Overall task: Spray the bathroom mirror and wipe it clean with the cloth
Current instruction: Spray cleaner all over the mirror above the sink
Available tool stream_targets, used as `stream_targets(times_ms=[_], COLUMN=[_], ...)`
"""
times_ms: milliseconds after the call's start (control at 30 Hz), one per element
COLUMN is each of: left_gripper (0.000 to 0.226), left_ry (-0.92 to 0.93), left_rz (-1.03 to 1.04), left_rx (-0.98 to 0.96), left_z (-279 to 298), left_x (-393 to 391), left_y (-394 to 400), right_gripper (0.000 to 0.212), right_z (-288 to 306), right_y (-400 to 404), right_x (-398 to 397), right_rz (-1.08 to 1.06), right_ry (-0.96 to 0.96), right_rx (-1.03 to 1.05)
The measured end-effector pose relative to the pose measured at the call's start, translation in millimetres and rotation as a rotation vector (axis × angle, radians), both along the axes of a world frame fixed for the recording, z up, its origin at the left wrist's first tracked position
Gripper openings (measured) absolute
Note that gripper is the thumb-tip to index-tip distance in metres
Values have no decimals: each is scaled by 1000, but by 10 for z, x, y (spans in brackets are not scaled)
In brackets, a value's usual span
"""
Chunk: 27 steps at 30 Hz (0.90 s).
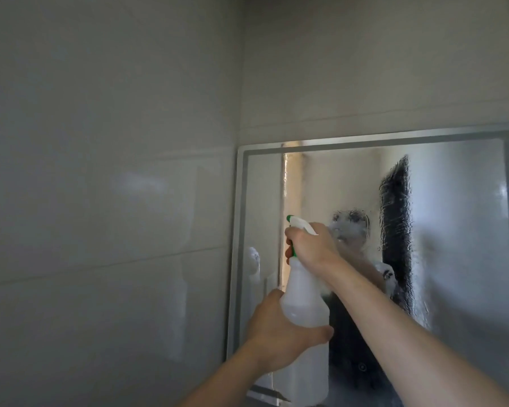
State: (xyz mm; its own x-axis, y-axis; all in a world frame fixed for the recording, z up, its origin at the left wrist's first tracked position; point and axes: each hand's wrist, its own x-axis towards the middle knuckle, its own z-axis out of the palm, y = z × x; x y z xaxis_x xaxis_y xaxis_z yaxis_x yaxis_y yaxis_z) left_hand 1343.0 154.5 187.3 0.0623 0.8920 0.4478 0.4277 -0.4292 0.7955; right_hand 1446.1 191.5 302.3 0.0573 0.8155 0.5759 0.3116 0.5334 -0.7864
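right hand (312, 248): wrapped round the bottle's neck just under the spray head, fingers curled at the trigger; whether the trigger was pulled, can't tell.
left hand (279, 333): cupped the bottle body from below and left, thumb across the front, fingers behind it.
bottle (304, 301): translucent white, held upright in front of the mirror's left part, raised between both hands; lower body reached down toward the mirror's bottom edge.
spray head (299, 223): white with a green nozzle tip, tip pointed left and toward the glass.
mirror (459, 230): on the back wall, grey band inside its edge; glass wet, with droplets and streaks over the middle and right. Reflection blurred: dark shapes and a bright vertical strip near the left side.
arms: both bare, came up from the bottom edge; right forearm crossed the mirror's lower middle.
wall (100, 171): large glossy pale tiles left of the mirror and above it, meeting in a corner just by the mirror's left edge.
cloth: not in view.
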Motion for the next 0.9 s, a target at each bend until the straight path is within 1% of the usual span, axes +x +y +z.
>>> stream_targets(times_ms=[133,267,433,533,667,767,900], left_gripper=[77,78,62,72,74,75,75], left_ry=[-9,53,54,61,68,63,63], left_rz=[-62,-165,-351,-413,-525,-606,-651], left_rx=[-21,-23,-56,-92,-128,-181,-304], left_z=[-167,-223,-392,-589,-838,-1088,-1602], left_x=[220,610,1166,1494,1823,2093,2391], left_y=[100,79,8,-12,-83,-227,-477], right_gripper=[24,27,29,29,32,34,29], right_z=[-138,-253,-498,-651,-1010,-1276,-1734], right_y=[-56,-204,-414,-511,-705,-826,-1005], right_x=[250,745,1361,1665,2003,2271,2568], right_rz=[-8,-108,-260,-330,-486,-519,-532], right_ry=[-8,56,49,20,54,37,19], right_rx=[6,10,9,-22,-1,-79,-225])
